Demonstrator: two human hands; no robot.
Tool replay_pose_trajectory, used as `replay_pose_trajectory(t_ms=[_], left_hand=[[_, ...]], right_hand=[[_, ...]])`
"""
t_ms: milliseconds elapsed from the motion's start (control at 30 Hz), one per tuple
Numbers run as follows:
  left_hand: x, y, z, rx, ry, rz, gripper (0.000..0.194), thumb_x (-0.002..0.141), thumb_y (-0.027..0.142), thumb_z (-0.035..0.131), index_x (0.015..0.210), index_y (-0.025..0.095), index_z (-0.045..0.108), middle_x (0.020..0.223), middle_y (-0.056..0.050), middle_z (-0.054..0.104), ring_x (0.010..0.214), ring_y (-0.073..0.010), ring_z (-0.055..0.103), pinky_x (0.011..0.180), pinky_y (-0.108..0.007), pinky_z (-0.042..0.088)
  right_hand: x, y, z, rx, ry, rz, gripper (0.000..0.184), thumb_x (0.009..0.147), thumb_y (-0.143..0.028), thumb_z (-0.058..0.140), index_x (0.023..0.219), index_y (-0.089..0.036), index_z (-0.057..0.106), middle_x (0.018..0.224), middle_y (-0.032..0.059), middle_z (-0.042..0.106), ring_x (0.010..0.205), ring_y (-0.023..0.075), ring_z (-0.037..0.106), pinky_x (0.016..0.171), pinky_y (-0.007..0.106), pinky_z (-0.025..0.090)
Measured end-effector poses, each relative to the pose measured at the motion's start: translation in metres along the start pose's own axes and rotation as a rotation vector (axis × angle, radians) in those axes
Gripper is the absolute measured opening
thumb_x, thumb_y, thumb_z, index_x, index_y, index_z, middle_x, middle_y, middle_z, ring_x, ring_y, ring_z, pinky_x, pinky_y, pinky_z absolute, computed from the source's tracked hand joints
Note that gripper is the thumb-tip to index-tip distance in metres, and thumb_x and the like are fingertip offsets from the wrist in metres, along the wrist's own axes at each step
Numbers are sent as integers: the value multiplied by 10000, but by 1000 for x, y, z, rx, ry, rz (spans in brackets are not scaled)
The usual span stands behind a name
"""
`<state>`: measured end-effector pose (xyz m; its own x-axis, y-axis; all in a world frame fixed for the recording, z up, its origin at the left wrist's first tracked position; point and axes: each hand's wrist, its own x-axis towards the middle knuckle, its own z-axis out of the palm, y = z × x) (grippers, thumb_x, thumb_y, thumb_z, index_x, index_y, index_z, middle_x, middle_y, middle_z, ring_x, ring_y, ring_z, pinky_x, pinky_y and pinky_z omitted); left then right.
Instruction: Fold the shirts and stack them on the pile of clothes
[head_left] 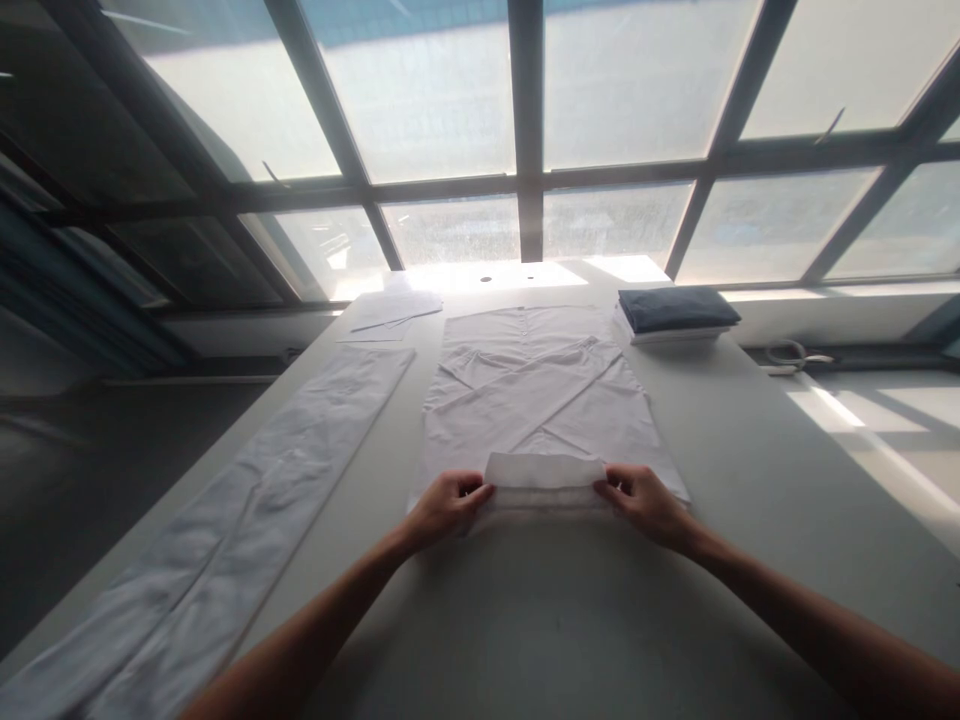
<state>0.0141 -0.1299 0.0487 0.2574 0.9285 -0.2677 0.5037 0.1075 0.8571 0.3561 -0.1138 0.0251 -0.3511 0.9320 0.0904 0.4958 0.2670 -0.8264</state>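
A white shirt (pixel 517 390) lies spread on the table, its sleeves laid diagonally across the body. At its near end the collar (pixel 545 470) is lifted a little as a pale flat band. The left corner of that collar is pinched between the thumb and fingers of my left hand (pixel 450 505). My right hand (pixel 645 505) grips the opposite corner the same way. Both hands are closed, roughly level with each other, and the collar stretches straight between them.
Long white trousers (pixel 247 500) lie along the table's (pixel 480 640) left side. A stack of folded clothes with a dark one on top (pixel 675 308) sits at the far right. Thin white sheets (pixel 394 308) rest at the far left. Windows (pixel 450 100) stand behind.
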Motion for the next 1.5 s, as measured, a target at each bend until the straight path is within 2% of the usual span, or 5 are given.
replay_pose_trajectory(t_ms=[567,767,1067,1267,1500], left_hand=[[8,-11,6,375,278,94,270,831,460,684,898,200,659,664,34,623,604,-153,573,583,-249,375],[6,13,7,629,357,266,243,995,342,498,1140,221,651,926,-40,718,843,-212,686,777,-325,512],[32,19,61,925,-16,599,575,1072,315,420,1623,204,296,1633,-122,404,1548,-253,294,1259,-486,260],[39,-6,47,997,2,633,724,1067,553,375,1655,170,197,1686,-148,262,1577,-269,202,1271,-474,223],[35,-19,31,1035,13,579,789,1053,615,344,1651,123,197,1686,-170,229,1580,-277,173,1280,-458,198]], right_hand=[[6,3,14,-456,137,80,289,941,-312,622,1212,-230,679,777,25,735,700,226,697,646,291,456],[4,-20,11,-497,285,-178,259,1017,-226,463,1142,-179,685,1011,116,728,946,270,674,862,381,522],[15,-41,75,-662,5,-416,565,994,-125,403,1555,-64,420,1611,183,420,1510,278,348,1221,473,324],[6,-13,79,-742,-2,-299,700,1046,-493,455,1573,-36,393,1634,223,334,1540,330,289,1245,509,282],[-8,2,66,-772,16,-184,719,1020,-460,484,1583,-28,370,1654,223,281,1560,314,235,1258,496,271]])
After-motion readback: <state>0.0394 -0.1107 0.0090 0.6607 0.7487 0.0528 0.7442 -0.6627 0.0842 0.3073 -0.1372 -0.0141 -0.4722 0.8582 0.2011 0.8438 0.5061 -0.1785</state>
